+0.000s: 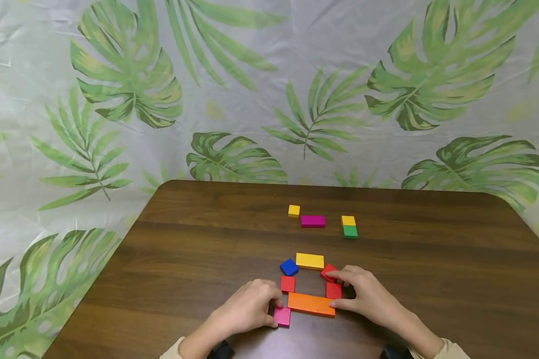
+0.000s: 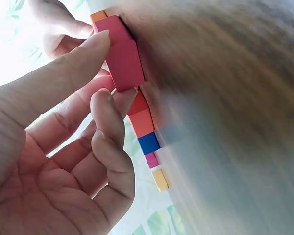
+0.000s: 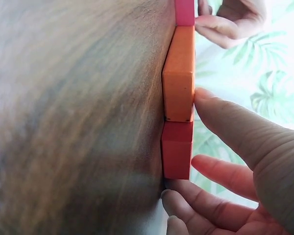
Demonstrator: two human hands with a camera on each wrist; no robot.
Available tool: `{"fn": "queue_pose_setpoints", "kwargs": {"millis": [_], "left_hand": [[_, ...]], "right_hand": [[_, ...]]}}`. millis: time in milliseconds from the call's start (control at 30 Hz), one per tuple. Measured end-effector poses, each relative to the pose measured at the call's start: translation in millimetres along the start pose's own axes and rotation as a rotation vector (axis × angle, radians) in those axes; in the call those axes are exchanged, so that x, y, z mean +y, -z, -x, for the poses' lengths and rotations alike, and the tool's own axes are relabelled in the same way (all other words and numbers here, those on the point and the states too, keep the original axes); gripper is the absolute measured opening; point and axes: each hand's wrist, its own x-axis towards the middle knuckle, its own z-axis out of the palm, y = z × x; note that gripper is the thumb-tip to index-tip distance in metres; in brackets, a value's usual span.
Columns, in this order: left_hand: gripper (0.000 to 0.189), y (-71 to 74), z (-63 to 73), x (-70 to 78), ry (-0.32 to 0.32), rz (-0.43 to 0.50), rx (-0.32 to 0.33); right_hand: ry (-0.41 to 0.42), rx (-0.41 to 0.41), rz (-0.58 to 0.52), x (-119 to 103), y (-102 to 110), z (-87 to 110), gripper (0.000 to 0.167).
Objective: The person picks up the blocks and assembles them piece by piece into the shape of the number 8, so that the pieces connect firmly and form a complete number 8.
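Observation:
My left hand [image 1: 250,305] pinches a pink block [image 1: 282,317] between thumb and fingers at the lower left of a ring of blocks. An orange block [image 1: 311,304] lies just beside it, forming the near side. The thumb of my right hand [image 1: 369,293] rests on the orange block's right end, and its index finger touches a tilted red block [image 1: 328,272]. Between that thumb and finger lies another red block [image 1: 333,290]. On the left side are a red block [image 1: 288,284] and a turned blue block [image 1: 289,267]. A long yellow block [image 1: 310,261] lies across the far side.
Farther back on the brown table [image 1: 197,224] lie a small yellow block [image 1: 294,211], a purple block [image 1: 313,221], and a yellow block [image 1: 348,220] touching a green block [image 1: 350,232]. A leaf-patterned cloth [image 1: 332,45] hangs behind the table.

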Motion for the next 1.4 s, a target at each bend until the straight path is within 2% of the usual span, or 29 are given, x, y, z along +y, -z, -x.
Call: {"fn": "queue_pose_setpoints", "kwargs": {"millis": [433,600,1033,1400], "left_hand": [[0.023,-2.2,-1.1,2.6,-0.032,-0.029,-0.006],[0.023,-2.0,-0.4,3.3,-0.024,-0.024,-0.007],[0.023,-0.2,-0.6,1.5,-0.021,0.002,-0.015],[0.023,-0.8,0.4,2.7,-0.012,-0.007,-0.020]], "right_hand": [[0.048,0.023,-0.022,1.8,-2.2,1.3,0.048],[0.056,0.030,-0.027,1.8,-2.5,1.9,0.048],[0.062,0.038,-0.020,2.1,-1.5,1.8,0.048],[0.029,0.011,-0.016,0.9,-0.7,1.6,0.048]]}}
